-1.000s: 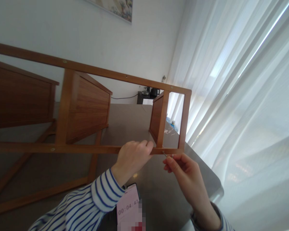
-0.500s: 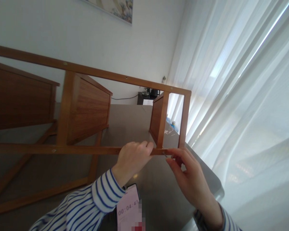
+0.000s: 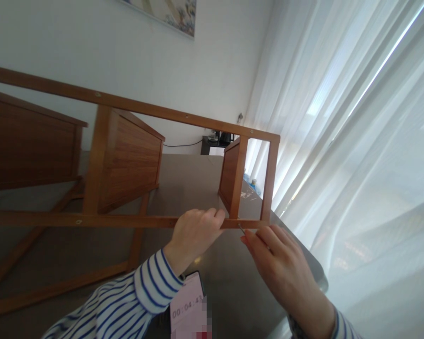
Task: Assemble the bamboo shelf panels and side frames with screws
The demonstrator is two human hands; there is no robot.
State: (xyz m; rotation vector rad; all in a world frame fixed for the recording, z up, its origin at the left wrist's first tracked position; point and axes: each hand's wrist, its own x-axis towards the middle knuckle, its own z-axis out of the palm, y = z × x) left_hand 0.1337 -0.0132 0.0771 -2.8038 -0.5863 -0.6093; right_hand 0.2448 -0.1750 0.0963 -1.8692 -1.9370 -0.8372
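A wooden shelf frame [image 3: 137, 220] lies on its side across the table, with slatted-look shelf panels [image 3: 134, 160] set between its rails. My left hand [image 3: 198, 235] is closed around the near rail, just left of the small end shelf [image 3: 230, 174]. To its right, my right hand [image 3: 282, 268] pinches a thin metal hex key [image 3: 242, 230]. The tip of the key meets the near rail at a fastener hole below the end shelf's crosspiece. The rest of the key is hidden by my fingers.
A phone [image 3: 189, 306] showing a running timer lies on the grey table [image 3: 229, 273] below my left wrist. White curtains [image 3: 356, 141] hang at the right, beyond the table edge. A dark stand with a kettle [image 3: 226, 137] is at the back.
My right hand has turned and shifted slightly down, its fingers now more closed over the hex key. My left hand keeps its hold on the rail.
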